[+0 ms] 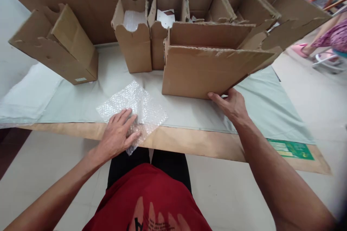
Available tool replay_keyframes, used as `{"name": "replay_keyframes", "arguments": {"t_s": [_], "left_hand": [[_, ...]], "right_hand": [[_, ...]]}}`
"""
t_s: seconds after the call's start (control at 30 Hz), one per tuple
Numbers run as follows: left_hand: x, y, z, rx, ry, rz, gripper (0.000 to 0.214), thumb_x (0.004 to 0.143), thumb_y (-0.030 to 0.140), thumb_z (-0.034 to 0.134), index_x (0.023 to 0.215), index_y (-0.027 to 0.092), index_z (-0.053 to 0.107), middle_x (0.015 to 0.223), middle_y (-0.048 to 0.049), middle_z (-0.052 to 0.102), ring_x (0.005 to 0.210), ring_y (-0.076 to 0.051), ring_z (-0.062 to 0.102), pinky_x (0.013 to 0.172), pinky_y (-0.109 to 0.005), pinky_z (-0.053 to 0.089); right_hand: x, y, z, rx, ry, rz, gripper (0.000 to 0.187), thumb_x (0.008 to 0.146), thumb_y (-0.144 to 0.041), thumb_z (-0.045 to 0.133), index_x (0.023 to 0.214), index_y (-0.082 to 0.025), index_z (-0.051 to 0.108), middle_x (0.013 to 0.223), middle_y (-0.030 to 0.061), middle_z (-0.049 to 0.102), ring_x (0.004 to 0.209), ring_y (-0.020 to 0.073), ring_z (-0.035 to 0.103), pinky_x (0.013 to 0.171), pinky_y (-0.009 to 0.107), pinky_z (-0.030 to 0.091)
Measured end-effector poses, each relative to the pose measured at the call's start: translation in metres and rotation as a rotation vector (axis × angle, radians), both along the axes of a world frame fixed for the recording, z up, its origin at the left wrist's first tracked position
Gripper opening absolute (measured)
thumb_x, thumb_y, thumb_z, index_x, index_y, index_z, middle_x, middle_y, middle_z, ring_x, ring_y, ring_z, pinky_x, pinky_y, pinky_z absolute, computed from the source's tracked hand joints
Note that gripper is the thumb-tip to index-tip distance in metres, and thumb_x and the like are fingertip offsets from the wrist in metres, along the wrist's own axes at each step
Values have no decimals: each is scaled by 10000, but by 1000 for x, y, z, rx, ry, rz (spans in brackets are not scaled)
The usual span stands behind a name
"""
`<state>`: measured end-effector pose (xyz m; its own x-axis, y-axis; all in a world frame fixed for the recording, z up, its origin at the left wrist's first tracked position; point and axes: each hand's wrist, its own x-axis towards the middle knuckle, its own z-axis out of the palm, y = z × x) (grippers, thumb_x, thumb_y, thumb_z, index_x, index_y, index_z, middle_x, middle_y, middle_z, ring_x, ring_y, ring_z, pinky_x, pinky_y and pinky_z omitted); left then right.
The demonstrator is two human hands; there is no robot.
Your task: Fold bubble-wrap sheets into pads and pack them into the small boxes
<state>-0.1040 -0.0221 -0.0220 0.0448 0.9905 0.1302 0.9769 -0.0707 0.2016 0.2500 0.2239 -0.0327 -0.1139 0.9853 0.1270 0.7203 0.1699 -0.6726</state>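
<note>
Clearly largest, a brown cardboard panel (93,0) spans twelve o'clock, its upper part cut off by the frame. Pale tiled floor (219,191) shows at six o'clock and round to three. Between them runs the counter (195,145), its wooden front edge bare, the rest under a pale green cloth (273,112). Toward two o'clock sits another person (332,38), mostly out of frame, in a patterned garment and pink slipper. A wide open-topped cardboard box (208,74) stands at one o'clock, partly hiding the narrower boxes (134,48) behind it; its inside bottom is out of sight. A separate tall box (62,52) stands at ten. White sheeting (29,90), cut off at nine, is hard to make out. Bubble wrap (153,110) lies at seven, directly under the left hand (118,133), which rests on it palm down, fingers loosely spread. From the right hand (233,106), the wide box is at eleven o'clock; that hand grasps its lower corner, thumb in front, other fingers largely hidden.
</note>
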Motion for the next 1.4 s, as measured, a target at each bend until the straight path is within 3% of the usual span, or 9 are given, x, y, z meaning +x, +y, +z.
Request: {"name": "replay_keyframes", "arguments": {"t_s": [0.23,0.37,0.47,0.57,0.77,0.97,1.07,1.27,1.4], "left_hand": [[67,0,13,-34,23,109,478,985,420,549,1338,113,647,1452,-205,630,1260,-380,624,1017,-518,550],[26,7,36,-39,-66,270,474,1005,449,477,1313,149,676,1240,-140,744,1044,-294,723,923,-422,585],[-29,10,41,-79,60,493,543,983,461,446,1332,110,669,1193,-189,733,1097,-362,697,938,-484,561],[-64,10,32,-155,136,567,583,945,522,460,1261,95,700,1154,-235,709,1160,-426,644,928,-523,545],[-60,1,17,-132,-108,573,259,800,456,537,746,222,634,880,-92,689,883,-287,663,804,-396,528],[-25,-23,34,-166,-794,630,325,734,534,680,740,224,584,661,18,626,613,-153,579,574,-263,448],[-6,-29,33,-273,-1027,580,340,727,538,714,762,210,629,646,5,662,585,-147,593,529,-246,461],[9,-32,23,-392,-1021,602,394,723,586,664,776,197,695,617,-13,681,574,-176,650,549,-287,547],[-5,-51,22,-281,-741,576,442,818,589,619,1001,207,743,749,-42,753,692,-232,723,689,-369,622]], "right_hand": [[4,-6,7,125,-22,-85,403,810,-507,602,1054,-199,691,1013,121,773,827,301,704,838,494,547],[6,-49,8,238,-38,-38,426,847,-429,585,1183,-187,683,1028,105,774,900,287,715,869,483,560],[-18,-81,8,195,-72,206,318,921,-390,552,1121,-202,714,983,94,772,864,273,707,842,452,553],[-65,-99,7,190,-221,432,294,969,-402,571,1108,-188,717,1074,138,756,962,323,685,876,484,518],[-130,-100,0,189,-329,564,89,920,-276,645,877,-197,647,1077,151,721,994,335,629,862,467,467],[-88,-88,31,-169,254,450,143,861,-352,635,901,-239,557,723,-16,643,623,176,608,613,313,475],[-72,-79,50,-102,249,357,227,841,-383,665,1002,-236,603,719,-31,638,595,168,600,618,319,488],[-73,-62,25,51,-252,310,365,810,-290,674,1165,-205,691,862,60,735,775,272,679,774,414,530],[-41,-73,6,200,-220,309,386,879,-318,614,1244,-206,668,1180,142,729,968,324,714,909,503,552]]}}
